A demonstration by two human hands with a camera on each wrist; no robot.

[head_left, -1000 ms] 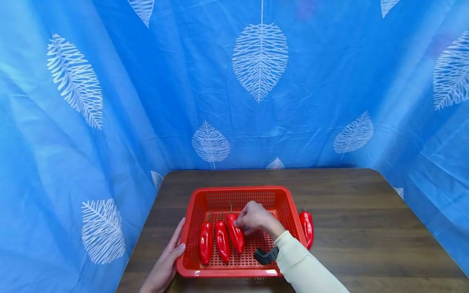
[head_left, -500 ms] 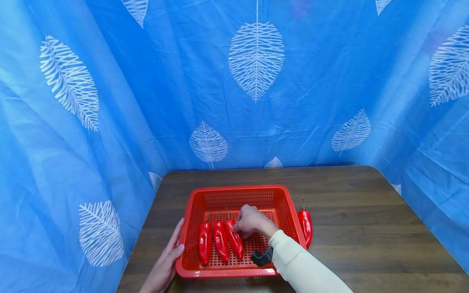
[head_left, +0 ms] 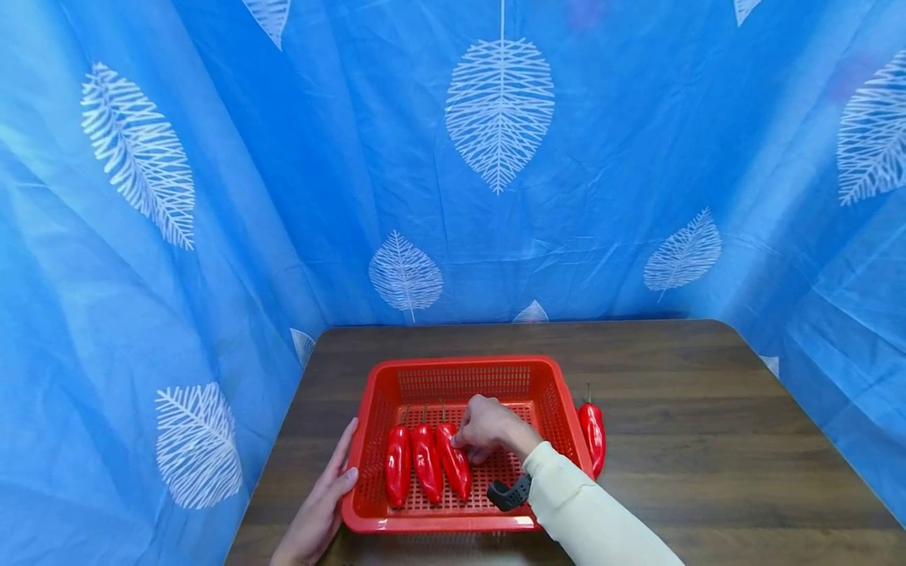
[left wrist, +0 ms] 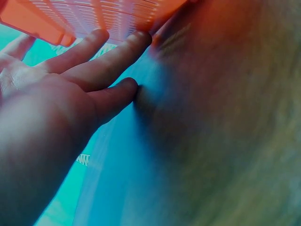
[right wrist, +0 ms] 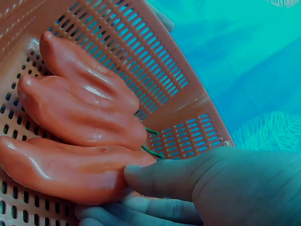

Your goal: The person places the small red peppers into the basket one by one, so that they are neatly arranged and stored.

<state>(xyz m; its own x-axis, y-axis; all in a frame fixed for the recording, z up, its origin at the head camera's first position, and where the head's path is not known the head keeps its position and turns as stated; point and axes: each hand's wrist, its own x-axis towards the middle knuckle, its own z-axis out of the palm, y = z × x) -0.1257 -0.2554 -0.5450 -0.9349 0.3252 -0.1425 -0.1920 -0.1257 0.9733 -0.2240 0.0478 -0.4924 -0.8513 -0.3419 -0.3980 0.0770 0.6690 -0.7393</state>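
Note:
My right hand [head_left: 488, 424] reaches into a red plastic basket [head_left: 460, 525] and pinches the rightmost of three red peppers [head_left: 454, 464]. In the right wrist view, the thumb lies on top of this pepper [right wrist: 70, 172] near its stem end, and the other fingers are partly hidden below it. Beside it, a middle pepper [head_left: 427, 464] and a left pepper [head_left: 398, 468] lie on the basket floor, stems pointing away. My left hand [head_left: 322, 499] touches the basket's left side with extended fingers, which the left wrist view shows against the slotted wall [left wrist: 122, 19].
Outside the basket's right wall, another red pepper [head_left: 593, 436] lies on the dark wooden table [head_left: 708, 440]. A blue curtain [head_left: 340, 157] with white leaf prints surrounds the table at the back and sides.
The pepper in my right hand has come slightly nearer to me and lower, in line with the other two. My left hand stays at the basket's side.

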